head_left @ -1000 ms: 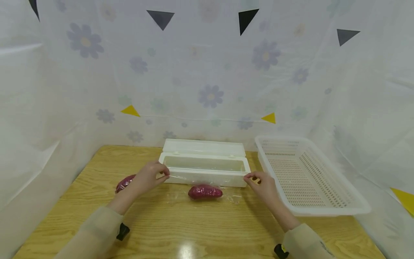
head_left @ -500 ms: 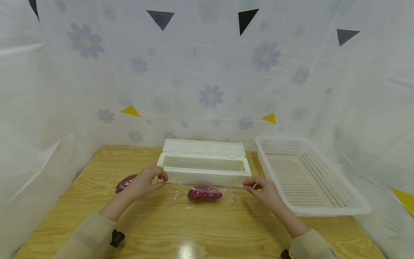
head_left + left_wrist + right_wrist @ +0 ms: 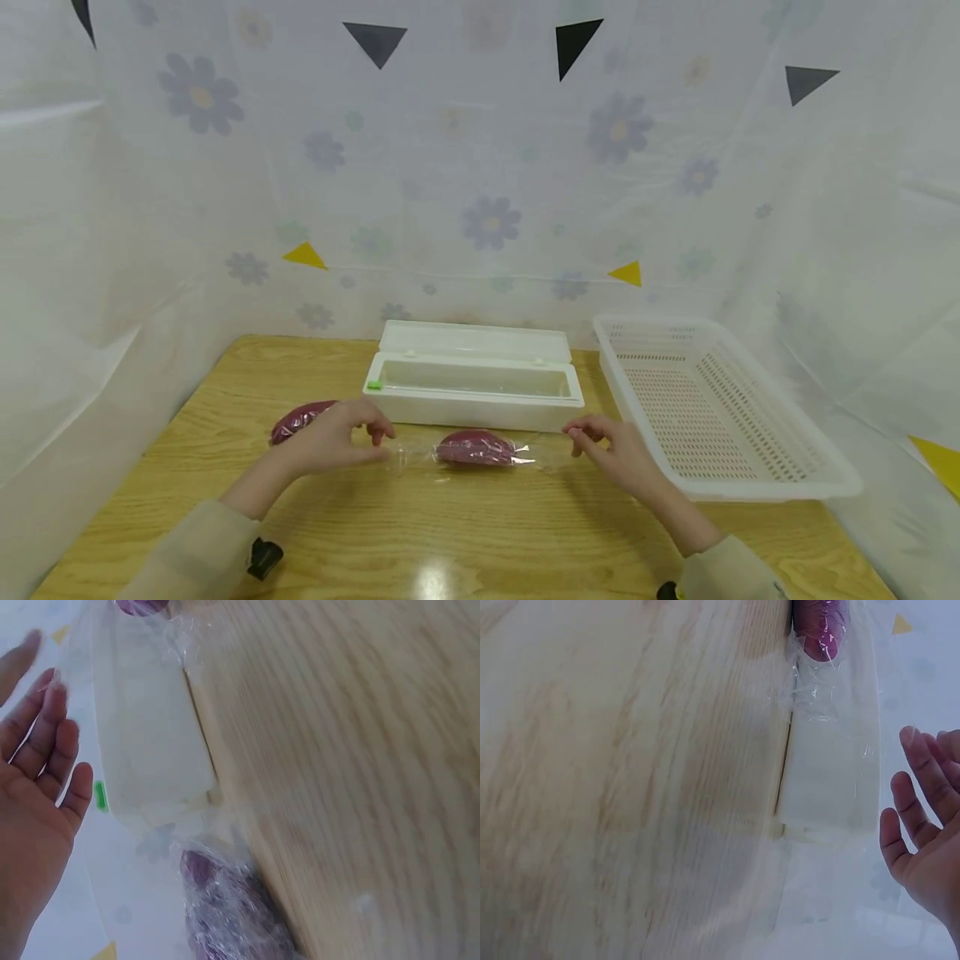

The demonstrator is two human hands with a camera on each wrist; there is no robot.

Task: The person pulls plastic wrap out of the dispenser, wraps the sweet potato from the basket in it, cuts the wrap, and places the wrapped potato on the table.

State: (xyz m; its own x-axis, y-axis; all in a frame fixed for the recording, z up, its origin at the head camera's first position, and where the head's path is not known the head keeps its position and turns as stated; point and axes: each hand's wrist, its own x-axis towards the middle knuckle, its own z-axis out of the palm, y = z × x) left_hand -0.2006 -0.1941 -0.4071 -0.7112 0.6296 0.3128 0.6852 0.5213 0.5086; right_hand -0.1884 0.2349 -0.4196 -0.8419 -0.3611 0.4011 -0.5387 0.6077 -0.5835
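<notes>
A purple sweet potato (image 3: 476,448) lies on the table under clear plastic wrap (image 3: 540,454), in front of a long white wrap dispenser box (image 3: 472,411) with its lid raised. To its left is my left hand (image 3: 337,437); in the left wrist view its thumb and index finger stand apart, with film near the fingertips. My right hand (image 3: 618,450) is on the other side, thumb and index finger close together, seeming to pinch the film's edge. A second wrapped sweet potato (image 3: 232,915) sits behind the left forearm, partly hidden in the head view.
At the right stands a white slotted plastic basket (image 3: 795,446). A small green slider (image 3: 374,384) sits on the box's left end. The wooden table (image 3: 435,533) meets a flowered white curtain (image 3: 480,167) behind.
Both hands have come down from the box's front edge toward the table, bringing the film lower over the middle sweet potato. The left fingers have spread, and the green slider is now uncovered.
</notes>
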